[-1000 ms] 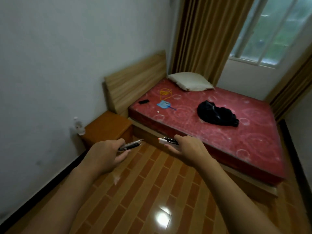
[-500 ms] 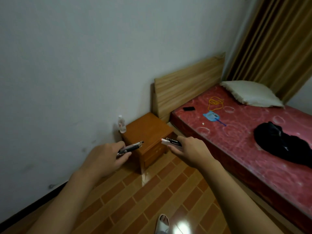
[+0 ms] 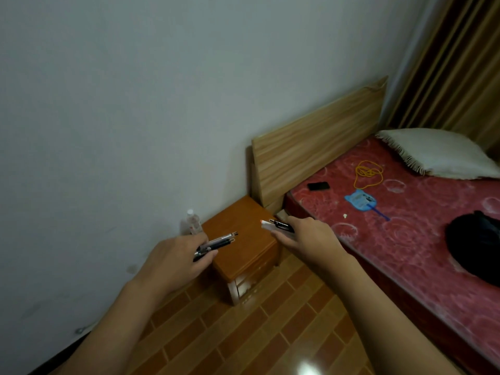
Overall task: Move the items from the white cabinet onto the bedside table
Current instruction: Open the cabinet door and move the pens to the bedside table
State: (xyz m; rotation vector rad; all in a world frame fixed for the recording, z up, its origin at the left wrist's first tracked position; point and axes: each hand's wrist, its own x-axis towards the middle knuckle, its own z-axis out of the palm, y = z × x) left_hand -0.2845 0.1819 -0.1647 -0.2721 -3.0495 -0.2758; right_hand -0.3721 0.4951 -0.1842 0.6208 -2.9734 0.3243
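My left hand (image 3: 173,262) grips two pens (image 3: 216,243), my right hand (image 3: 305,239) one black pen (image 3: 281,226) and one white marker (image 3: 266,224), above the bedside table (image 3: 243,253).

Orange wooden bedside table (image 3: 238,247) on the tiled floor (image 3: 243,334), bare-topped, clear bottle (image 3: 192,221) just beside it.

A clear plastic bottle with a white cap (image 3: 193,221) is seen upright by the grey wall (image 3: 135,104). A light wooden headboard (image 3: 319,142) is set at the head of a red patterned mattress (image 3: 405,239). On the mattress are laid a cream fringed pillow (image 3: 435,152), a tangled orange cord (image 3: 368,173), a small black flat device (image 3: 318,186), a blue cat-shaped fan (image 3: 361,200) and a crumpled black garment (image 3: 476,250). Brown curtains (image 3: 454,63) are hung at the far right; the floor (image 3: 243,336) is tiled in brown brick pattern
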